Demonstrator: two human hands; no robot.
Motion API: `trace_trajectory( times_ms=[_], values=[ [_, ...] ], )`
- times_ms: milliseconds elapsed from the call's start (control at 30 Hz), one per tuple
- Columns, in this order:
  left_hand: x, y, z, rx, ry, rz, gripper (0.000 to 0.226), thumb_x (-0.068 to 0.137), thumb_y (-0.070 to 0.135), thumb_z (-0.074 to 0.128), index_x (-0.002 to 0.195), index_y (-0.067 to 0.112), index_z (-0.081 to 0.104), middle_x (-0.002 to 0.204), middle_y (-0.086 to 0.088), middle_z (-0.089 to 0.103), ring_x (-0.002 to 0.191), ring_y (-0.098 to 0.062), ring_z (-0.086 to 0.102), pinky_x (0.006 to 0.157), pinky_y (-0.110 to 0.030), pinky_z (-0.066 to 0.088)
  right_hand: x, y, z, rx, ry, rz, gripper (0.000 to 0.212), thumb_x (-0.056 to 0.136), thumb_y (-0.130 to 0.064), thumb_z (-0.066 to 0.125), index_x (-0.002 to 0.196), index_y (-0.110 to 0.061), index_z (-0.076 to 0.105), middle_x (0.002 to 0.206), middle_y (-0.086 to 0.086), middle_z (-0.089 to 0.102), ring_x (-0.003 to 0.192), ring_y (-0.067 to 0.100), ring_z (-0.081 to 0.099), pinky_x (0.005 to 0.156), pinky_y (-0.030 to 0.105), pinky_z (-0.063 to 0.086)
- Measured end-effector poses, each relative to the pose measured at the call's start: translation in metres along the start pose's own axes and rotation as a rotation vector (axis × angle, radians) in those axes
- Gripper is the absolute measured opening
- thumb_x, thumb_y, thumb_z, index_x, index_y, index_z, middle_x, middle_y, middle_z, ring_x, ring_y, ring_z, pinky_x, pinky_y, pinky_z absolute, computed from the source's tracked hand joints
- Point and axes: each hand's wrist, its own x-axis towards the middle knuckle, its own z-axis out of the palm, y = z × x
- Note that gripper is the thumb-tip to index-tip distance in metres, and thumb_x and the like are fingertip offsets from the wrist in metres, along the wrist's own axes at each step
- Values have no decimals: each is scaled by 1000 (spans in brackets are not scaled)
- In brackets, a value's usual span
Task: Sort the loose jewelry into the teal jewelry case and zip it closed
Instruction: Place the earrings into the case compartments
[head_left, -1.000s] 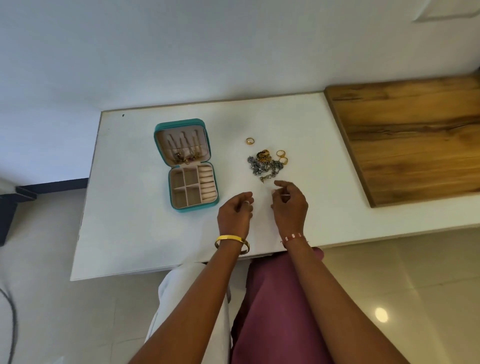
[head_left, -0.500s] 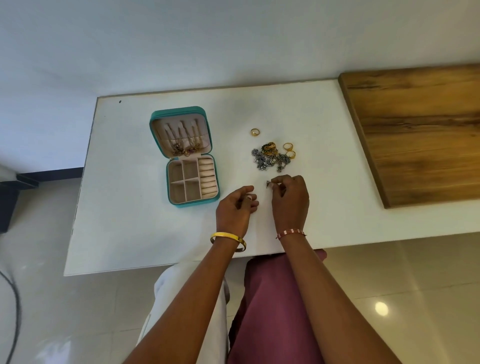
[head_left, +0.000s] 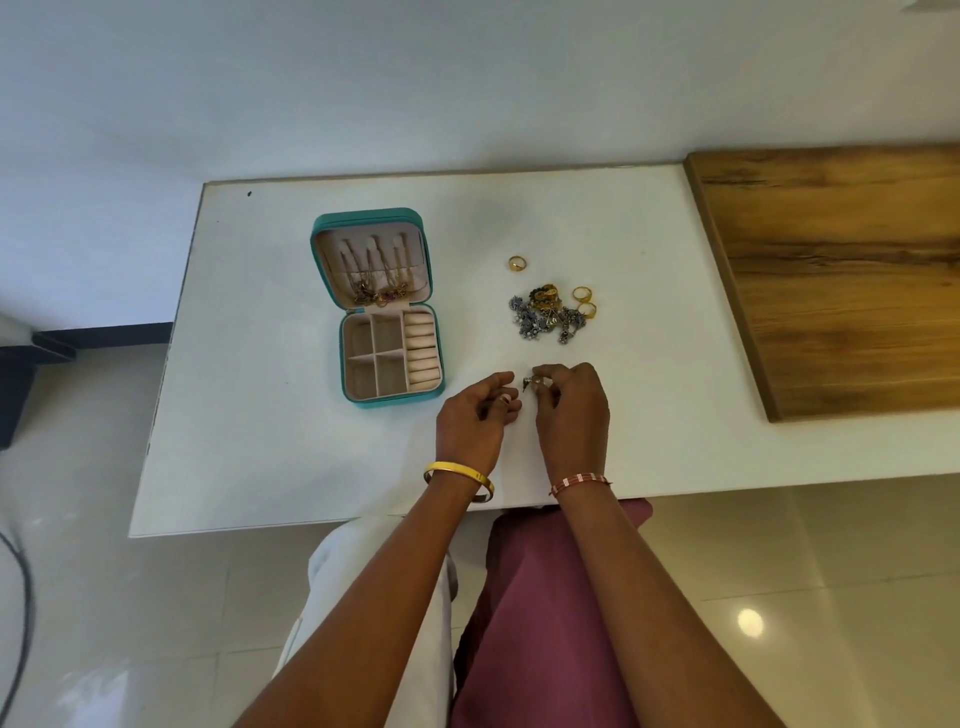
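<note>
Head view: right hand (head_left: 571, 410) near the front edge of white table (head_left: 260, 415), fingertips pinching a small silvery piece (head_left: 531, 383), lifted clear of the pile. Left hand (head_left: 475, 421) just beside it, fingers curled, something small and pale at the fingertips; whether held or merely a nail, cannot tell. A second ago the right hand sat closer to the heap with nothing clearly showing at its fingertips; half a second ago a small glint already at the fingertips; now that piece plainly visible, apart from the rest. Hands otherwise barely shifted; apparent drift of the table mostly camera motion.

Loose jewelry pile (head_left: 550, 314) well apart from the hands, toward the far side, with a single gold ring (head_left: 517, 263) beyond it and two more gold rings (head_left: 584, 301) at its right edge. Teal jewelry case (head_left: 376, 306) to the left, lying open, chains hung in the lid, lower compartments and ring rolls seemingly bare.

Meaning, as a judgement: one item singled out, sorting early, most pieces not yet placed, zip not yet closed. Likely next: carry left to a compartment. Wooden board (head_left: 841, 270) at right, unused.
</note>
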Motion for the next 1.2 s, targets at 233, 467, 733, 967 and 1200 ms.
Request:
trace_trajectory(
  times_ms=[233, 467, 733, 967, 1200],
  values=[
    [-2, 2, -1, -50, 16, -15, 27, 89, 6, 52, 115, 5, 60, 96, -4, 64, 77, -4, 63, 84, -23, 53, -8, -6, -3, 23, 20, -104, 18, 90, -6, 52, 100, -1, 66, 94, 18, 64, 85, 28, 60, 70, 20, 36],
    [-5, -1, -4, -145, 89, -51, 16, 86, 7, 57, 99, 8, 67, 93, -9, 67, 77, -10, 64, 77, -20, 55, -23, -14, -4, 85, 24, -192, 11, 84, -5, 61, 90, 0, 69, 84, 15, 68, 73, 25, 62, 68, 22, 41],
    [-4, 0, -12, -360, 16, -150, 18, 90, -1, 47, 96, 5, 63, 81, -6, 65, 64, -3, 67, 66, -15, 55, -22, -13, -4, 195, -24, -134, 24, 81, 1, 61, 104, -5, 66, 94, 11, 67, 72, 13, 56, 69, 8, 38],
    [-8, 3, -15, -355, -9, -141, 23, 88, -3, 48, 107, -1, 61, 90, -9, 65, 67, -3, 67, 67, -15, 55, -19, -7, -2, 397, -111, 41, 21, 82, -7, 65, 102, -9, 69, 97, 8, 70, 73, 5, 59, 66, 3, 45],
    [-8, 5, -15, -465, 32, -196, 19, 83, -3, 56, 101, -3, 63, 74, 0, 70, 65, -6, 68, 65, -17, 56, -18, -7, -5, 505, -142, 110, 13, 78, -3, 68, 90, -8, 69, 80, 1, 66, 63, -8, 57, 62, 5, 45]
  ],
)
